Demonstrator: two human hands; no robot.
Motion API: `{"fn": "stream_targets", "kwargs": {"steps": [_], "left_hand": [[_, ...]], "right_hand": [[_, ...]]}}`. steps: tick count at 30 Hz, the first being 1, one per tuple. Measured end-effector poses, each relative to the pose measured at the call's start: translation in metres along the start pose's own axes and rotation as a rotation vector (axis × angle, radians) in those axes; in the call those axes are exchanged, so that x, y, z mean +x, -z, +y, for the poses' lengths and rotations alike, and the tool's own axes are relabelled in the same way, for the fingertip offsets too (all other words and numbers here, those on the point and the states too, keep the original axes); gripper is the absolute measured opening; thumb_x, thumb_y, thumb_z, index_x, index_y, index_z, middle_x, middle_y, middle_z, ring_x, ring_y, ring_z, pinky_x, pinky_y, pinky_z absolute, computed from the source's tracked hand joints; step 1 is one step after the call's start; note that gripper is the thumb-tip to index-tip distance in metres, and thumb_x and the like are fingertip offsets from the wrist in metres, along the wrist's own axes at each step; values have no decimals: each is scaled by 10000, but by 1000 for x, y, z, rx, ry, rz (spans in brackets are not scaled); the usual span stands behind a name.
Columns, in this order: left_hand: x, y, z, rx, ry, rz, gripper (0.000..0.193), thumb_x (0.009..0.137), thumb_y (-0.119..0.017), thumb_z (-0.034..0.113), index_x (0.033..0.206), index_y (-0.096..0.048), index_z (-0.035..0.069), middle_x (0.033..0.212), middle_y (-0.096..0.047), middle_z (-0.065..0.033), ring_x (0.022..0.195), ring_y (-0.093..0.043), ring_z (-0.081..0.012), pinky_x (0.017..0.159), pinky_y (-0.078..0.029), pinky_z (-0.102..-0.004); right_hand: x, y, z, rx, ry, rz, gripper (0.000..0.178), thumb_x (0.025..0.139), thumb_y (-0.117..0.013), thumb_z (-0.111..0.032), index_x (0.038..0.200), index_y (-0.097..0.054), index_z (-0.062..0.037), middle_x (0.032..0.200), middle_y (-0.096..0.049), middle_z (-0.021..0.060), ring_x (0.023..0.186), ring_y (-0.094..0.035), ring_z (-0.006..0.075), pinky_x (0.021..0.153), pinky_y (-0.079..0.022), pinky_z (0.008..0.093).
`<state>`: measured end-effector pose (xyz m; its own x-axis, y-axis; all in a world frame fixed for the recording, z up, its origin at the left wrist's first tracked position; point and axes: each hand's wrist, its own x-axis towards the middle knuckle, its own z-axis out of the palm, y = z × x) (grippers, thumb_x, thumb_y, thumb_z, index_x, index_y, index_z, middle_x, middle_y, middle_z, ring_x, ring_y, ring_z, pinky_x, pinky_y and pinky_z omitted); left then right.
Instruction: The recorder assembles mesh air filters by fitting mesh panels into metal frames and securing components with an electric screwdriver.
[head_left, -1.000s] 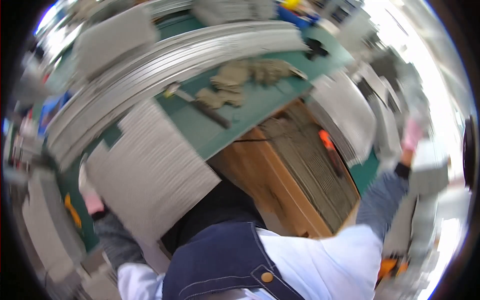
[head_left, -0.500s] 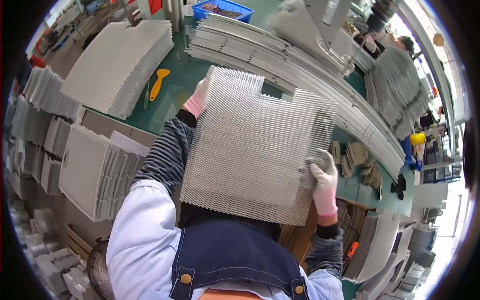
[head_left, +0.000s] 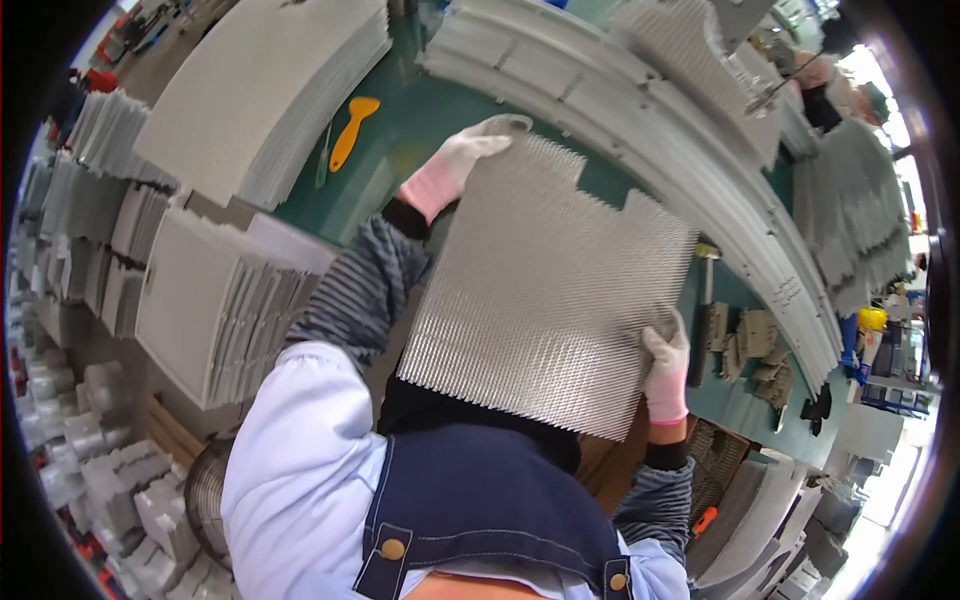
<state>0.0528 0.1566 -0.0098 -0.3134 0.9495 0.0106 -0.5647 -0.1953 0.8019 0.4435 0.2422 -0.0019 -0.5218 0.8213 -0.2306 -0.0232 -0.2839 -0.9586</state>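
A silvery expanded-metal mesh sheet (head_left: 545, 290), with a notch in its far edge, is held up in front of my body. My left hand (head_left: 470, 155), in a white and pink glove, grips its far left corner, with the fingertips curled over the edge. On the right edge, toward the near side, my right hand (head_left: 667, 365) pinches the sheet between thumb and fingers; part of those fingers is hidden. Beyond the left forearm, a yellow scraper (head_left: 352, 134) lies on the green table (head_left: 400, 105) beside a thin tool (head_left: 323, 158).
A tall stack of mesh sheets (head_left: 260, 90) stands at the far left. Long pale metal profiles (head_left: 640, 110) cross the table beyond my hands. To the right are a hammer (head_left: 707, 270) and cardboard-coloured pieces (head_left: 755, 340). Framed panels (head_left: 190, 300) stand at left; another person (head_left: 825, 85) works far right.
The mesh sheet has shifted right and tilted, with both hands still on it. My left hand now reaches further over the far corner. The whole view has turned slightly.
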Motion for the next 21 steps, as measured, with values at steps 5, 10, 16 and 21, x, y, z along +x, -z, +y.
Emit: {"fn": "stream_targets", "kwargs": {"steps": [5, 10, 16, 21], "left_hand": [[1, 3, -4, 119, -30, -41, 403, 898, -547, 30, 1301, -539, 12, 1219, -608, -53, 1095, -574, -148, 969, -440, -262], [3, 3, -12, 419, -170, 0, 382, 897, -571, 56, 1276, -563, 11, 1187, -626, -52, 1109, -560, -142, 986, -417, -240], [-7, -1, 3, 671, -209, 129, 330, 927, -566, 166, 1220, -611, 22, 1157, -643, -57, 1069, -584, -141, 962, -428, -252], [8, 69, 35, 521, -292, 368, 365, 932, -579, 145, 1266, -589, -2, 1255, -616, -120, 1147, -582, -195, 1044, -418, -302]], "right_hand": [[-3, 8, 8, -31, -2, 34, 501, 882, -577, 22, 1349, -397, 54, 1180, -598, 106, 998, -601, 166, 892, -483, 287], [-7, 9, 7, -51, -16, 109, 525, 873, -582, 24, 1359, -388, 70, 1168, -608, 118, 1009, -597, 170, 904, -472, 286], [1, 3, -11, -540, -82, 62, 596, 814, -707, -78, 1330, -443, 62, 1096, -640, 108, 864, -635, 157, 767, -520, 289], [4, -8, -29, -602, -92, 49, 645, 775, -783, -142, 1303, -473, 60, 913, -654, 92, 769, -632, 144, 695, -525, 266]]}}
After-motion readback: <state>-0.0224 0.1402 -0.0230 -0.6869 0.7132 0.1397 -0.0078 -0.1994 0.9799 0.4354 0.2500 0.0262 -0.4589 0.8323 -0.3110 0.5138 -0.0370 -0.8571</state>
